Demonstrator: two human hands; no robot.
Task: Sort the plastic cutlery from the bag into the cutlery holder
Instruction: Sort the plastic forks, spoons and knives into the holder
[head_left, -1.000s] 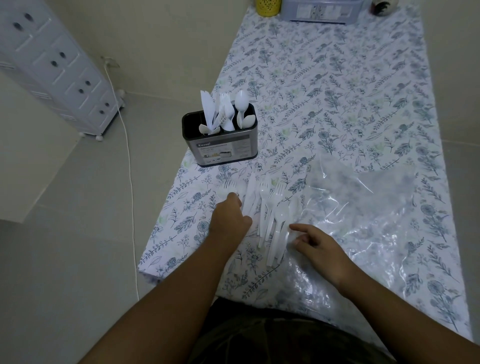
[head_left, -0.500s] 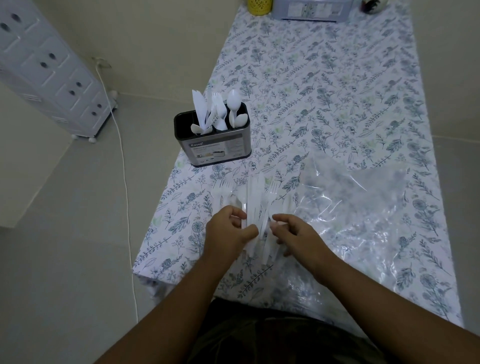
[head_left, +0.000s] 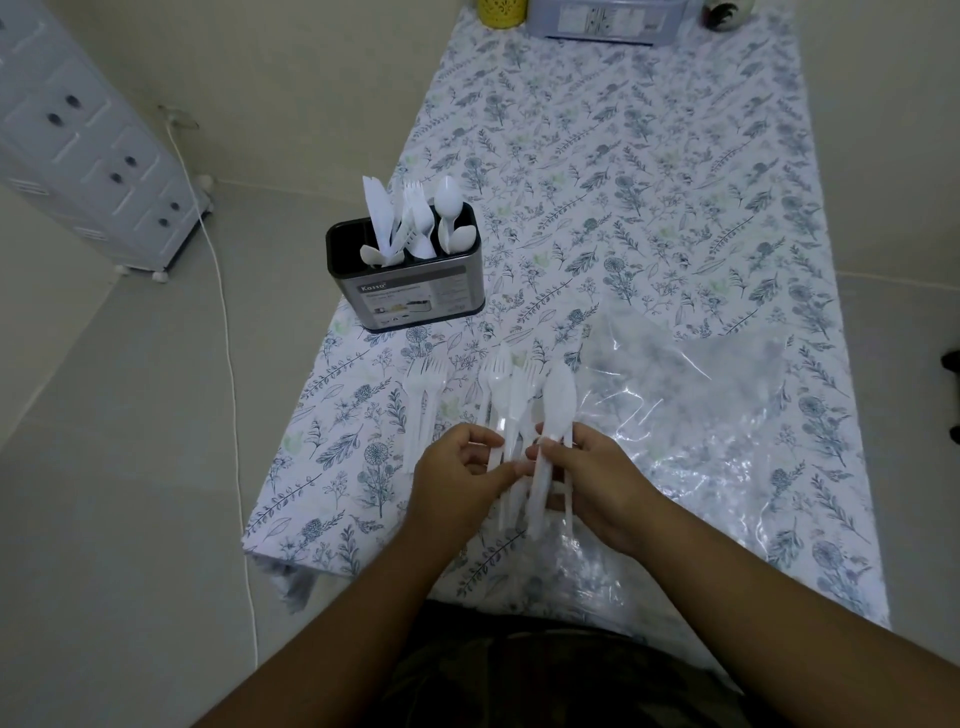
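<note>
Beyond the left hand (head_left: 457, 475), the cutlery holder (head_left: 415, 275) keeps knives, forks and spoons upright (the count is unclear), and two forks (head_left: 426, 400) lie on the tabletop (head_left: 649, 171) nearer its fingers. Both hands pinch one bundle of cutlery (head_left: 524, 415), the right hand (head_left: 602, 483) curling round its handles; the clear bag (head_left: 727, 415) lies flat just right of those fingers.
</note>
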